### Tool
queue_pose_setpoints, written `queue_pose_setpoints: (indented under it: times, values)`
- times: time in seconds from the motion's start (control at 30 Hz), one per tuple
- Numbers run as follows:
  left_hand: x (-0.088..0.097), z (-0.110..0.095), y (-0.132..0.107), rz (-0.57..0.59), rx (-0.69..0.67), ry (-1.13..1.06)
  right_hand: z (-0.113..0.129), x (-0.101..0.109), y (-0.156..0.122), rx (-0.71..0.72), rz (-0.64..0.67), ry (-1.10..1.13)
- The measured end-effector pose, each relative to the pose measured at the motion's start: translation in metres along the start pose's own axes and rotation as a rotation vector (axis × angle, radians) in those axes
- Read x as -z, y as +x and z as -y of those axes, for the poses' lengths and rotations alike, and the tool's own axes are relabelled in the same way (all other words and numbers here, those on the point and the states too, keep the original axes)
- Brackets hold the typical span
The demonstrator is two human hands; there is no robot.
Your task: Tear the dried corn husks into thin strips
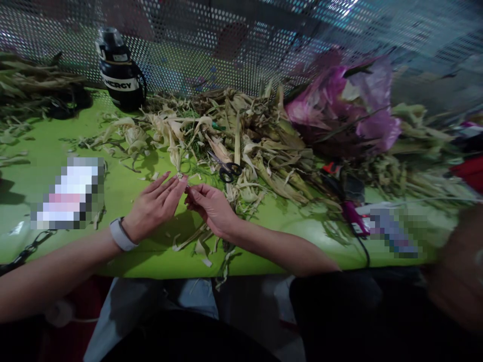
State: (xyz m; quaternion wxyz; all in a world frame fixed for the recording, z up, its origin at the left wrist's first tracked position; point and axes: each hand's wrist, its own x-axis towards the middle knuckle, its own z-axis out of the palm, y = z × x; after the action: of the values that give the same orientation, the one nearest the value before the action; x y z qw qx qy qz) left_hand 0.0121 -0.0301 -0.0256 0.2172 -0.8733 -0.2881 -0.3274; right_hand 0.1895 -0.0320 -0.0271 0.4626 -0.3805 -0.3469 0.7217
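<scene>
My left hand (pixel 156 203), with a pale band on its wrist, pinches the narrow end of a dried corn husk bundle (pixel 174 153) between thumb and fingers. The husk spreads away from the fingertips over the table. Close against it, my right hand (pixel 211 207) is closed, thumb and index finger pressed together at the same end. Whatever lies in that pinch is too small to make out. Black-handled scissors (pixel 231 172) rest just beyond my right hand. Husk scraps (pixel 204 246) are scattered below both hands.
A heap of dry husks (pixel 271 141) covers the back of the green table (pixel 124 261). A black bottle (pixel 123 75) stands at the back left, before a perforated panel (pixel 211 45). A pink plastic bag (pixel 339 100) is right. Blurred phone-like screens lie on both sides. Another person sits at right.
</scene>
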Motion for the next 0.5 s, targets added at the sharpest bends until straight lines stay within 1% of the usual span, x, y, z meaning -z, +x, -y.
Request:
queue_pose_setpoints:
  times: [0.1, 0.23, 0.37, 0.5]
  values:
    - [0.0011, -0.0021, 0.0007, 0.008, -0.009, 0.059, -0.0023, 0.0000, -0.0004, 0.090, -0.025, -0.077]
    - [0.0003, -0.0041, 0.0005, 0.021, 0.001, 0.072, -0.0040, 0.0009, 0.0008, 0.187, 0.002, -0.195]
    - [-0.0023, -0.0019, -0.0019, -0.001, 0.023, 0.024, -0.0049, 0.0015, 0.0035, 0.205, 0.012, -0.189]
    - [-0.0029, 0.0013, -0.0055, 0.009, 0.064, -0.090, -0.0057, 0.0030, 0.0037, 0.218, 0.015, -0.198]
